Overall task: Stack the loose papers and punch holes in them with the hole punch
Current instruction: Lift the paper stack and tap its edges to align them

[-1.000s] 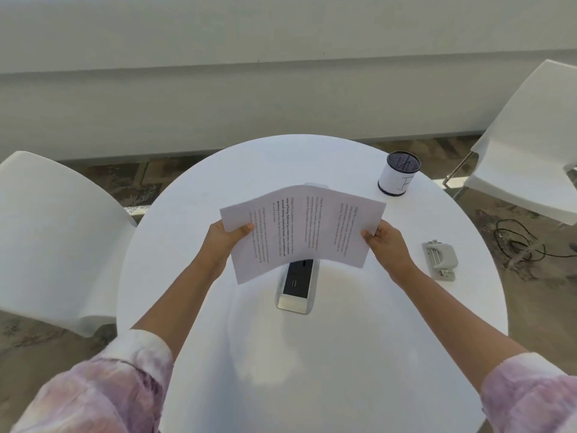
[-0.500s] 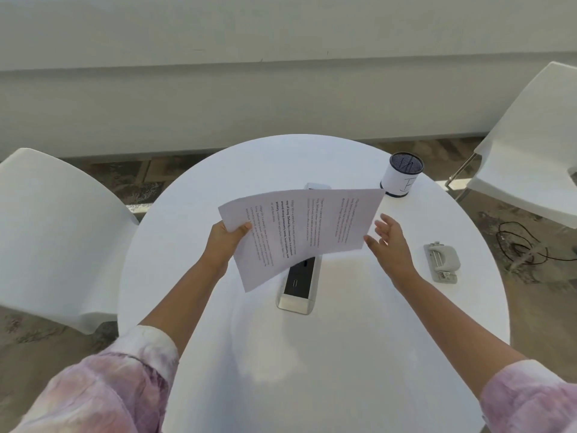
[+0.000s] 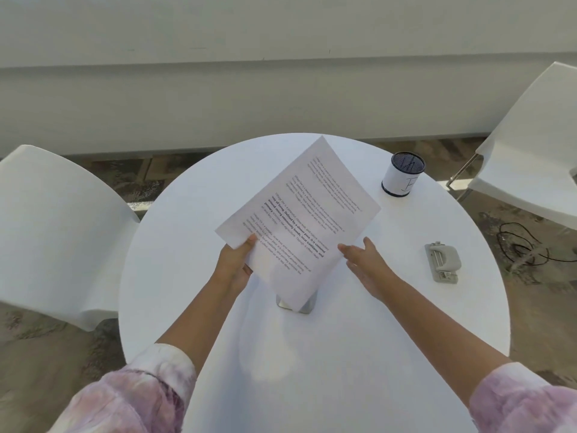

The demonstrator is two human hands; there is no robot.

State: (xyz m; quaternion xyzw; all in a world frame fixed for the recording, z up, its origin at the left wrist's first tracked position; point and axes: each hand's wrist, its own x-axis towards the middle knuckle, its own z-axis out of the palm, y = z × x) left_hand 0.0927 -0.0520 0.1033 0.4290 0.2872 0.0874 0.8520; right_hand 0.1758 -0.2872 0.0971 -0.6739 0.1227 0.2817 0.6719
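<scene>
Already gathered, the white printed sheets of paper [image 3: 299, 220] are hanging tilted above the round white table [image 3: 193, 307], pinched at their near-left corner by the left hand [image 3: 234, 264]. Just beside their right edge, the right hand [image 3: 368, 264] is hovering spread and empty. Farther right, the grey metal hole punch [image 3: 443, 261] is lying untouched, so punching is seemingly all still waiting.

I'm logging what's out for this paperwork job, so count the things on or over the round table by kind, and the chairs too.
Paper stack, held over the table in the left hand: 1
Hole punch: 1
Mesh pen cup: 1
Metal power box, mostly hidden under the paper: 1
White chairs: 2
Total: 6
</scene>
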